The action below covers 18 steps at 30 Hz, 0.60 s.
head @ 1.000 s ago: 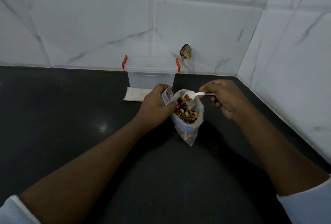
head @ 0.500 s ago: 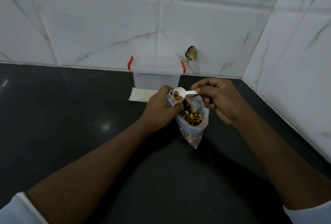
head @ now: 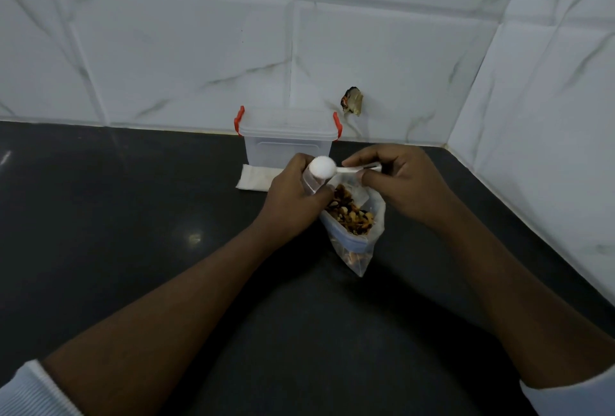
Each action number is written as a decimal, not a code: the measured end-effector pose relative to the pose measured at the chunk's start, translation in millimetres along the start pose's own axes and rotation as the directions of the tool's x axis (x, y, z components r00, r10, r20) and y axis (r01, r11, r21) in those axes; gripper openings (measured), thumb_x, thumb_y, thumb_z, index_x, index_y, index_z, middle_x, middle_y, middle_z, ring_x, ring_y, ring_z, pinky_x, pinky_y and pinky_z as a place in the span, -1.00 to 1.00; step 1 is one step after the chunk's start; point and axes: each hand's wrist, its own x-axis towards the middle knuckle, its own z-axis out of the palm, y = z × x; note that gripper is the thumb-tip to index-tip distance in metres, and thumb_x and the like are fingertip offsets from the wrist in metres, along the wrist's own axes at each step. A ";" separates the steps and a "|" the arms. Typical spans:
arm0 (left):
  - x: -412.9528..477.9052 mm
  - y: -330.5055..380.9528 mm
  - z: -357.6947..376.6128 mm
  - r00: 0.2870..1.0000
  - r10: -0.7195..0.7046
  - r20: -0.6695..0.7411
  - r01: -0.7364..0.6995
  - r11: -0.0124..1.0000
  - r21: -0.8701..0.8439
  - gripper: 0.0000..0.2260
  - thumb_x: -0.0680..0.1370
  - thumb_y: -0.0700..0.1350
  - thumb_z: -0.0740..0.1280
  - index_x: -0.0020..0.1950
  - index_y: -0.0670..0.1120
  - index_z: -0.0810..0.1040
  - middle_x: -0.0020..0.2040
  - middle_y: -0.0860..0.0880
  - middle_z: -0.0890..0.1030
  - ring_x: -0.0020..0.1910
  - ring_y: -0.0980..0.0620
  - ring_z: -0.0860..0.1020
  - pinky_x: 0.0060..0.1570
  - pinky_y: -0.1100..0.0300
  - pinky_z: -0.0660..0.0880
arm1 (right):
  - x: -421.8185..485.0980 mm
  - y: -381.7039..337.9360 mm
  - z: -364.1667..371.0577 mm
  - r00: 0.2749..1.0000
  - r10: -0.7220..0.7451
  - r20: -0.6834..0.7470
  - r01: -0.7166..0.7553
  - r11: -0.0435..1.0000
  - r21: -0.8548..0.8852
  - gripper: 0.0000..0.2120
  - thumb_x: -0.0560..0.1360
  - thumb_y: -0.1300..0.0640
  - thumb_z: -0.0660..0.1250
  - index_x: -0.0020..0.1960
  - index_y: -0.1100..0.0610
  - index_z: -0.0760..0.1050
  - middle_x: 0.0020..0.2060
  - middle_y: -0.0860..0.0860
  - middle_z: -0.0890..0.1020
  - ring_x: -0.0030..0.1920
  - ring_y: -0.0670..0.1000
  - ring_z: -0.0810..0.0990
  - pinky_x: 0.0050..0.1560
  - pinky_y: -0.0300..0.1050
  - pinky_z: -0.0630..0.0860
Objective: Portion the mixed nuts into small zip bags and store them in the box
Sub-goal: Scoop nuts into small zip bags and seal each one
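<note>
A large clear bag of mixed nuts stands open on the black counter. My left hand grips a small zip bag beside the large bag's mouth. My right hand pinches the handle of a white plastic spoon. The spoon's bowl is turned over, its white back facing up, right above the small bag's mouth. The clear storage box with red latches stands shut behind my hands against the wall.
A white folded stack, likely small bags or paper, lies left of the box's front. Tiled walls close the back and right side. A dark broken spot marks the wall tile behind the box.
The spoon rose out of the big bag with nuts in it, moved left over the small bag and flipped over, so its back now faces up.
</note>
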 end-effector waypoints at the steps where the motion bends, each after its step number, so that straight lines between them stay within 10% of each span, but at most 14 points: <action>1: 0.1 0.0 -0.5 1.000 -0.011 0.011 0.011 1.000 0.002 -0.70 0.54 -0.07 0.46 0.22 0.03 0.45 0.04 0.13 0.58 0.01 0.24 0.56 -0.11 0.34 0.45 | 0.3 -0.1 -3.9 0.999 0.011 -0.040 -0.011 1.000 -0.004 -0.74 0.54 0.36 0.37 0.09 0.08 0.72 -0.03 -0.08 0.75 -0.02 -0.14 0.69 0.03 -0.24 0.60; 5: 0.8 -2.3 0.6 1.000 -0.016 0.025 0.015 1.000 0.024 -0.70 0.55 -0.04 0.45 0.24 0.02 0.47 0.07 0.11 0.60 0.03 0.21 0.58 -0.10 0.35 0.46 | -0.5 8.6 -17.8 0.999 0.021 -0.042 -0.033 0.949 -0.315 -0.81 0.53 0.26 0.39 -0.01 0.03 0.72 -0.15 -0.20 0.70 -0.13 -0.26 0.63 -0.17 -0.41 0.47; 10: 1.5 -4.5 2.2 0.999 -0.026 0.041 0.025 0.999 0.033 -0.69 0.56 -0.02 0.44 0.26 0.04 0.46 0.10 0.09 0.61 0.08 0.15 0.59 -0.05 0.30 0.50 | 1.1 22.3 -4.2 0.975 0.146 0.169 -0.024 0.821 -0.570 -0.75 0.55 0.21 0.36 0.16 0.04 0.72 -0.07 -0.03 0.74 -0.17 -0.07 0.66 -0.13 -0.14 0.58; 18: -0.4 -3.6 3.7 0.999 -0.004 0.053 0.002 0.999 0.036 -0.72 0.57 -0.05 0.44 0.24 0.04 0.47 0.08 0.13 0.59 0.06 0.18 0.59 -0.05 0.34 0.51 | 2.8 16.0 -1.3 0.972 0.195 0.132 -0.088 0.823 -0.561 -0.78 0.54 0.19 0.35 0.09 0.06 0.73 -0.29 -0.14 0.62 -0.32 -0.13 0.58 -0.33 -0.29 0.39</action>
